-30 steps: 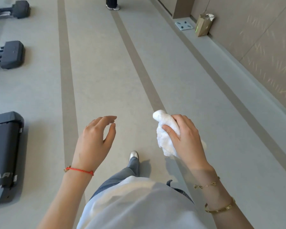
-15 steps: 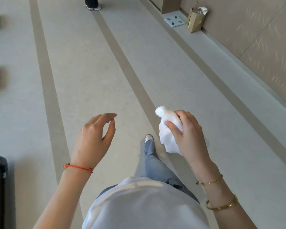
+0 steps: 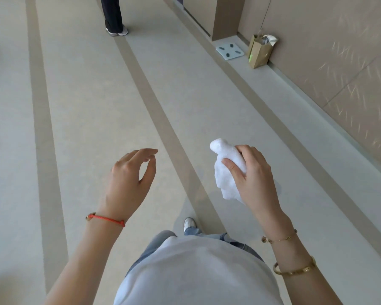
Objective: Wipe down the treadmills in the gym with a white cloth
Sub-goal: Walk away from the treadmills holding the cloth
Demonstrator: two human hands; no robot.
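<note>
Floor (image 3: 92, 106) is pale grey with darker tan stripes (image 3: 40, 106) running away from the camera. Left hand (image 3: 128, 183) held out over the floor, palm down, red string bracelet (image 3: 107, 219) on the wrist. Its fingers (image 3: 141, 154) are loosely curved, thumb near the index tip with a gap between, holding nothing. Far back, upper middle, another person's dark trouser legs (image 3: 113, 14) and light shoes stand on a stripe. Bottom middle: wearer's light grey shirt (image 3: 196, 271), blue jeans, one white shoe toe (image 3: 189, 224) on the floor just ahead.

White cloth (image 3: 226, 172) is bunched up in the right hand (image 3: 253, 179), in the air over the floor, right of centre. Fingers wrap round it from the right side, thumb pressed across its front; a rounded end sticks up above the hand and a wad hangs below the thumb. Right wrist has a thin gold chain bracelet (image 3: 279, 238), and a gold bangle (image 3: 295, 269) further up the forearm.

Upper right: white bathroom scale (image 3: 229, 51) flat on the floor beside a tan pillar (image 3: 224, 16). Just right of the scale, a brown paper bag (image 3: 260, 52) stands upright against the beige wall (image 3: 339, 62). No treadmill in view.
</note>
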